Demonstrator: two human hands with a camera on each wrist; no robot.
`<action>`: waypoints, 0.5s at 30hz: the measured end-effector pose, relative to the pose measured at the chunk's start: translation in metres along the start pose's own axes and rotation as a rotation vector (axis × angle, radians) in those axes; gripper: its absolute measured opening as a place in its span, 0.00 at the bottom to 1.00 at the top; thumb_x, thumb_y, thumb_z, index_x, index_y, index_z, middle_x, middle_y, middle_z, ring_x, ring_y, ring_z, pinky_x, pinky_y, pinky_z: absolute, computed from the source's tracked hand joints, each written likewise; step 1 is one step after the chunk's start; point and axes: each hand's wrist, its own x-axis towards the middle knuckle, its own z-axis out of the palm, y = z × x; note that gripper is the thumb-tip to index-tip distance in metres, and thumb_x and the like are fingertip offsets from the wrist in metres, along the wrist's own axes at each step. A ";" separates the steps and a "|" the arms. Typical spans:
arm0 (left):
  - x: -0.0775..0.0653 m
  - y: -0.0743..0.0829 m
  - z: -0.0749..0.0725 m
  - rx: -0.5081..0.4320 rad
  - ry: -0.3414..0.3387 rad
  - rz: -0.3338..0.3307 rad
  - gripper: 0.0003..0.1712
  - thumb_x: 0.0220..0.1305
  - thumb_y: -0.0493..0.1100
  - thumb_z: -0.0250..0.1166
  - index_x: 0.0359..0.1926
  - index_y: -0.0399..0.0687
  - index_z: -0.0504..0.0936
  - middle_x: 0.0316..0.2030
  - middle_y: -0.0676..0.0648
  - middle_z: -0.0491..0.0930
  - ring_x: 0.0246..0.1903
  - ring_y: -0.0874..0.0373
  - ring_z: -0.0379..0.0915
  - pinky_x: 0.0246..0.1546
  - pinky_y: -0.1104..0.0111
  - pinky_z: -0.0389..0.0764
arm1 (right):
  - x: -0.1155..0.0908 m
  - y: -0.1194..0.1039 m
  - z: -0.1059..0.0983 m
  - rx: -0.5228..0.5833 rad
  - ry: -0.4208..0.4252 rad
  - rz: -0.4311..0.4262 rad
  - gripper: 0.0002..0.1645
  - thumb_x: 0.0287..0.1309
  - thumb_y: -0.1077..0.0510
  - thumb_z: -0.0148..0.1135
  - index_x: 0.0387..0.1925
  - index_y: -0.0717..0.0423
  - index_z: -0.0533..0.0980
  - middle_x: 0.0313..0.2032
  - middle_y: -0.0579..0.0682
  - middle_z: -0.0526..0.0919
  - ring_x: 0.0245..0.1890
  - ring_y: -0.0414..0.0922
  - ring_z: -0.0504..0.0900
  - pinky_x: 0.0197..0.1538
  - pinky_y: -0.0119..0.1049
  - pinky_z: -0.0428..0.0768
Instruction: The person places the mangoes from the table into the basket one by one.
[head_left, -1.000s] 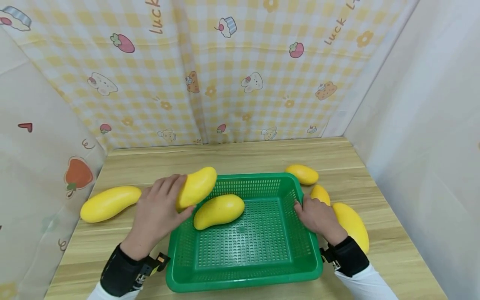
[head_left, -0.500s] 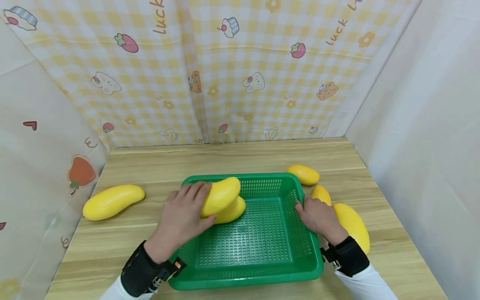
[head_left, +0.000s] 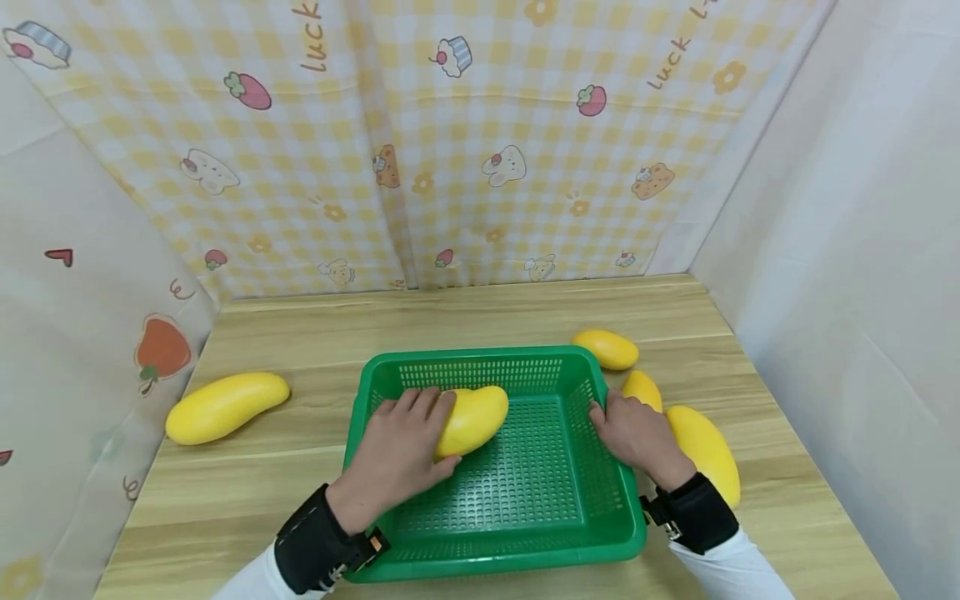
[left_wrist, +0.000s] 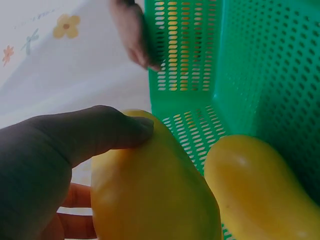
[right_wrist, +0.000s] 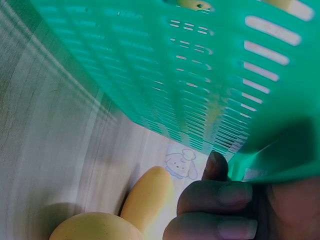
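Note:
My left hand [head_left: 401, 454] holds a yellow mango [head_left: 476, 421] low inside the green plastic basket [head_left: 487, 562]. In the left wrist view the thumb lies across the held mango [left_wrist: 155, 185], with fingers on its far side. Beside it in the basket lies a second mango [left_wrist: 255, 185], mostly hidden from the head view. My right hand [head_left: 641, 437] grips the basket's right rim. From the right wrist, curled fingers [right_wrist: 215, 197] show at the basket's perforated wall [right_wrist: 150, 65].
Another mango [head_left: 227, 407] lies on the wooden table [head_left: 300, 333] left of the basket. Right of it lie a mango by the back corner [head_left: 606, 348], one partly behind my right hand [head_left: 642, 389] and a larger one near the wrist [head_left: 703, 454]. Curtains enclose the table.
My left hand has carried its mango rightward over the left rim and down into the basket, beside the mango lying there. The right hand stays on the rim.

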 end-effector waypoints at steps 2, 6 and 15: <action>0.000 0.002 0.003 -0.007 -0.037 0.007 0.43 0.44 0.60 0.74 0.57 0.40 0.74 0.47 0.38 0.76 0.45 0.43 0.74 0.37 0.52 0.79 | 0.000 0.000 0.000 0.000 0.000 0.000 0.21 0.71 0.47 0.42 0.30 0.58 0.68 0.18 0.51 0.68 0.16 0.46 0.69 0.17 0.37 0.67; -0.002 0.005 0.008 -0.011 -0.095 0.017 0.43 0.44 0.61 0.75 0.56 0.41 0.74 0.48 0.38 0.76 0.44 0.43 0.73 0.38 0.53 0.78 | 0.000 -0.001 0.000 0.003 -0.004 0.003 0.21 0.71 0.47 0.41 0.30 0.58 0.68 0.18 0.51 0.68 0.16 0.46 0.69 0.17 0.37 0.67; -0.001 0.005 0.013 0.039 -0.169 0.050 0.44 0.43 0.63 0.74 0.56 0.42 0.74 0.45 0.40 0.77 0.41 0.45 0.73 0.37 0.54 0.77 | 0.001 -0.001 -0.001 0.003 -0.011 0.002 0.21 0.71 0.47 0.41 0.29 0.59 0.68 0.18 0.51 0.68 0.16 0.46 0.69 0.17 0.37 0.67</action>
